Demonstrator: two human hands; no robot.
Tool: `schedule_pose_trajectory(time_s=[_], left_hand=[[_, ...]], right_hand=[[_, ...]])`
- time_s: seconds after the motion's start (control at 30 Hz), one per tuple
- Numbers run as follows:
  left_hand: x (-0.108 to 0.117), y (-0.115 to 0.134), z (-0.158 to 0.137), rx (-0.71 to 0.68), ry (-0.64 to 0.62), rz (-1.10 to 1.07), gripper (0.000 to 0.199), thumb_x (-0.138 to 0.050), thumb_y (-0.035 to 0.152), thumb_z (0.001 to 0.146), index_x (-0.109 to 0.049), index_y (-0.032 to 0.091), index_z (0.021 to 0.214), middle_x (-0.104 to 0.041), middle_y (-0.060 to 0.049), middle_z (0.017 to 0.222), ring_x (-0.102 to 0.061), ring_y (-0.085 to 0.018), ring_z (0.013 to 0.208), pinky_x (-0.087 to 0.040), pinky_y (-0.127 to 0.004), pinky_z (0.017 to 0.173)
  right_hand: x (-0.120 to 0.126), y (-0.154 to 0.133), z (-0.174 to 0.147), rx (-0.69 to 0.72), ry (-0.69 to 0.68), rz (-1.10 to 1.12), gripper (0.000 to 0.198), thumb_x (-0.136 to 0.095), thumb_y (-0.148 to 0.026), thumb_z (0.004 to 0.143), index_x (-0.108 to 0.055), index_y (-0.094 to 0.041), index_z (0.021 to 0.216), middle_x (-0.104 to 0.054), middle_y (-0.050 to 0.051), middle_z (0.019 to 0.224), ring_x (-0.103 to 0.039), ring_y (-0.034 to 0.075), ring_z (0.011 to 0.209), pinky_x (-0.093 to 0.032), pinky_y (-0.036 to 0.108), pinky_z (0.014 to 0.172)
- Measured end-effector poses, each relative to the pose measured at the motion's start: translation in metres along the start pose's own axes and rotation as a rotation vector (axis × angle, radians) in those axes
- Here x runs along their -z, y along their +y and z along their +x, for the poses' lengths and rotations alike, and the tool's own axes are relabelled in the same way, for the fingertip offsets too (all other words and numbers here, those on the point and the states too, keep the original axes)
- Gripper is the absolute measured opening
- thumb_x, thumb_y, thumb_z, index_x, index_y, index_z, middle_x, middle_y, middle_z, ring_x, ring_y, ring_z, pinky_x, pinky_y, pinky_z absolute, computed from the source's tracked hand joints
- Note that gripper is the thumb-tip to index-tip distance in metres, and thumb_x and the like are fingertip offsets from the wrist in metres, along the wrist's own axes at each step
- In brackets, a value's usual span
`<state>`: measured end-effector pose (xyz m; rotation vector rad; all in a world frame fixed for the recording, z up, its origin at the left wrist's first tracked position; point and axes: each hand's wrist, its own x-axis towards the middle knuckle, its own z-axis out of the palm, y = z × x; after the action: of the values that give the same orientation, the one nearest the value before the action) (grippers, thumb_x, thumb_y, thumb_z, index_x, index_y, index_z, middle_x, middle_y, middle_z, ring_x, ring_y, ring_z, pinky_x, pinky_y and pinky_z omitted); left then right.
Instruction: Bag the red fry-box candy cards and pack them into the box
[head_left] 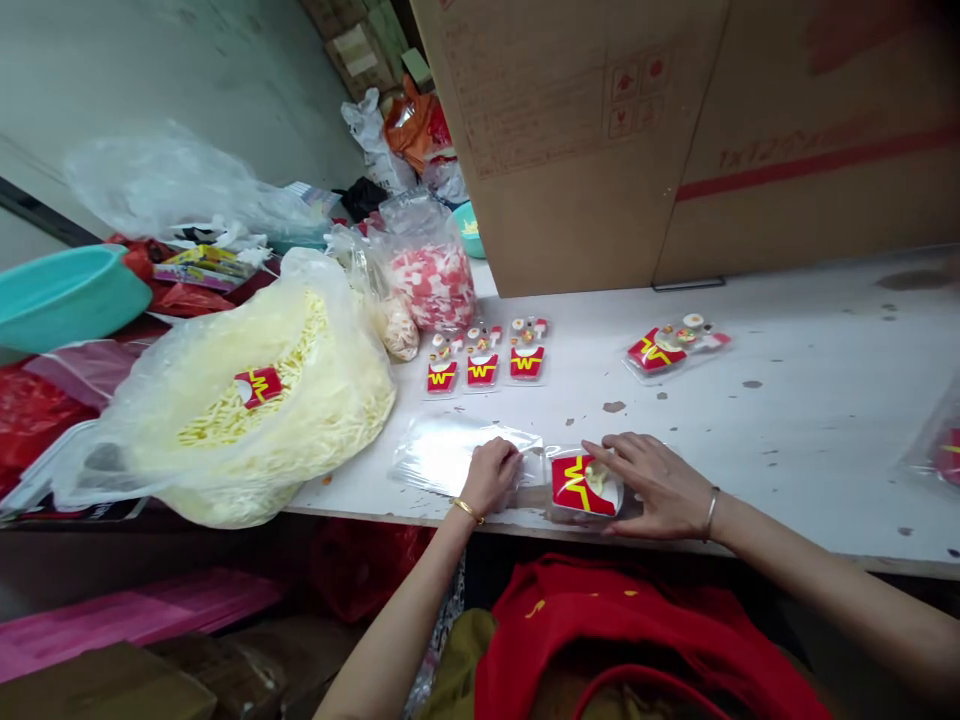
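Observation:
My left hand (491,476) is closed, its fingertips on clear film at the right end of a stack of clear plastic bags (439,455). Just right of it, near the table's front edge, lies a red toy fries box (574,484) with a yellow zigzag mark and pale pieces at its top, inside clear plastic. My right hand (656,488) holds the right end of this pack, fingers along the far side and thumb on the near side. Beyond the hands, three similar filled packs (481,360) lie in a row, and another pack (667,345) lies farther right.
A large clear bag of pale yellow toy fries (337,400) stands at left, with a red fries box (259,387) on top. Behind are a bag of pink-and-white pieces (431,285) and a turquoise basin (67,295). A big cardboard box (570,220) borders the white table's (787,450) back.

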<state>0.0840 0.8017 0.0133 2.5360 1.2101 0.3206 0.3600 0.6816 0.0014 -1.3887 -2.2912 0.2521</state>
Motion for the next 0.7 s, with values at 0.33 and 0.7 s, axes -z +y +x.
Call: schedule_pose_trajectory(time_s=[0.33,0.7], left_hand=[[-0.017,0.040,0.037,-0.259,-0.193,-0.321,0.028,-0.044,0.039,0.091,-0.056,0.017,0.078,-0.056,-0.003,0.078,-0.050,-0.014,0.076,-0.039,-0.027,0.073],[-0.026,0.085,0.032,-0.411,-0.162,0.078,0.048,-0.062,0.042,0.074,-0.053,0.021,0.115,-0.053,-0.010,0.110,-0.049,-0.025,0.098,-0.041,-0.038,0.084]], right_hand=[[0.002,0.006,-0.024,-0.081,-0.109,-0.066,0.103,-0.061,-0.069,0.064,-0.024,-0.019,0.146,-0.050,0.018,0.123,-0.045,0.033,0.106,-0.035,0.046,0.089],[-0.017,-0.002,-0.011,-0.170,-0.099,-0.129,0.094,-0.063,-0.061,0.064,-0.036,-0.015,0.140,-0.053,0.016,0.113,-0.046,0.032,0.099,-0.035,0.045,0.084]])
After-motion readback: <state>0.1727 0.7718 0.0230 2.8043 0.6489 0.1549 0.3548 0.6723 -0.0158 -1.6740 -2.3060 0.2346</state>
